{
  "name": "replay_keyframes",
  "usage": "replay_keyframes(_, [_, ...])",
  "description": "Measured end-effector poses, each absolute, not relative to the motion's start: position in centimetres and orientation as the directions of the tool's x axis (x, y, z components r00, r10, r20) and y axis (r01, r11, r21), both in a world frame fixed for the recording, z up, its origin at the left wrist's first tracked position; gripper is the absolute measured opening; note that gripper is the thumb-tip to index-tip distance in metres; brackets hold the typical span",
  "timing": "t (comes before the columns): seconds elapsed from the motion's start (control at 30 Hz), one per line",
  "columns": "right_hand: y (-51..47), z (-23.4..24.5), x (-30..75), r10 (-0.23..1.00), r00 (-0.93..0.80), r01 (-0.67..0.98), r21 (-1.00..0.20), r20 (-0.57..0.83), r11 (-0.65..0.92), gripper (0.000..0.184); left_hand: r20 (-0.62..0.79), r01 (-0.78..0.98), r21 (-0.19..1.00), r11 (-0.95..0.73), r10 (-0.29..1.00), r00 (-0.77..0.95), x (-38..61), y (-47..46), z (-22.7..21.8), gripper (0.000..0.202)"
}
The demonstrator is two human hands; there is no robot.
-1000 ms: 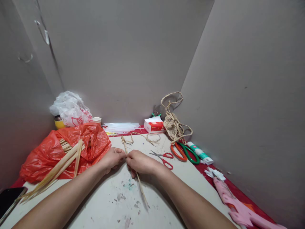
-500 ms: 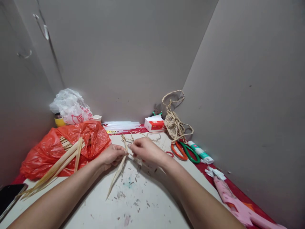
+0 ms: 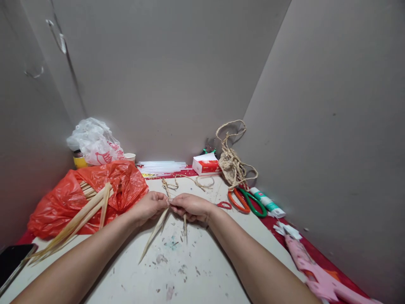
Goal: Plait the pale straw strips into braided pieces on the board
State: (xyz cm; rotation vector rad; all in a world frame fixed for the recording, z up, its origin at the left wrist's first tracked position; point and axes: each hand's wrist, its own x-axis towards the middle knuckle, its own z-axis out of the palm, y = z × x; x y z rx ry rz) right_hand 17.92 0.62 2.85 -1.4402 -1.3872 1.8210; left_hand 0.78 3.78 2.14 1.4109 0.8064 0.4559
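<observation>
My left hand (image 3: pixel 152 207) is closed in a pinch on a pale strip of dried plant fibre (image 3: pixel 155 234), whose wide tail hangs down toward me. Beside it, almost fingertip to fingertip, my right hand (image 3: pixel 191 207) pinches a second strand of the fibre (image 3: pixel 185 228), which drops below the fingers. Beyond both hands a thin twisted cord (image 3: pixel 166 185) of the same fibre runs away over the board and curls at its far end. The exact crossing of the strands is hidden by my fingertips.
A red plastic bag (image 3: pixel 88 177) with dried strips (image 3: pixel 79 215) lies at left, near a phone (image 3: pixel 12 264). Toward the right are orange-handled scissors (image 3: pixel 238 200), green-handled scissors (image 3: pixel 255 204), coiled rope (image 3: pixel 232 164), a white-and-green tube (image 3: pixel 268 202) and a pink glue gun (image 3: pixel 313 270). Walls enclose the board.
My right hand has lowered and turned in beside my left fingertips, a strand now hanging beneath it. My left hand keeps its pinch in nearly the same place.
</observation>
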Motion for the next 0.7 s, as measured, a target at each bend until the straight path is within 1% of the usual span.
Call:
replay_keyframes(0.1, [0.9,2.3,18.0,0.793,-0.384,0.153,-0.879,-0.473,-0.451,0.031,-0.134,0.200,0.980,0.006,0.766,0.628,0.9,4.1,1.5,0.023])
replay_keyframes(0.17, [1.0,2.1,17.9,0.798,-0.364,0.122,-0.874,-0.481,-0.471,0.028,-0.067,0.221,0.970,-0.097,0.772,0.632,0.9,4.4,1.1,0.020])
replay_keyframes(0.23, [1.0,2.1,17.8,0.808,-0.330,0.114,-0.871,-0.487,-0.478,0.026,-0.073,0.270,0.953,-0.137,0.763,0.643,0.8,4.5,1.1,0.018])
replay_keyframes(0.27, [1.0,2.2,17.6,0.814,-0.316,0.113,-0.871,-0.488,-0.478,0.025,-0.109,0.300,0.947,-0.120,0.755,0.647,0.7,4.4,1.3,0.018])
replay_keyframes(0.37, [0.7,2.5,17.2,0.830,-0.295,0.094,-0.879,-0.473,-0.468,0.024,-0.245,0.339,0.941,0.010,0.710,0.660,0.6,4.0,2.0,0.018])
replay_keyframes(0.43, [0.6,2.6,16.9,0.840,-0.286,0.066,-0.884,-0.461,-0.462,0.022,-0.302,0.332,0.939,0.088,0.672,0.676,0.7,3.6,2.3,0.015])
replay_keyframes(0.5, [0.5,2.6,16.5,0.849,-0.261,0.025,-0.883,-0.459,-0.469,0.021,-0.331,0.331,0.934,0.130,0.661,0.674,0.8,3.2,2.4,0.012])
replay_keyframes(0.57, [0.4,2.5,16.1,0.856,-0.232,-0.022,-0.877,-0.462,-0.480,0.021,-0.342,0.347,0.928,0.135,0.679,0.649,1.1,2.8,2.4,0.013])
replay_keyframes(0.7, [0.3,2.3,15.3,0.868,-0.174,-0.066,-0.874,-0.465,-0.482,0.025,-0.298,0.428,0.903,0.027,0.757,0.582,1.7,1.8,2.2,0.014])
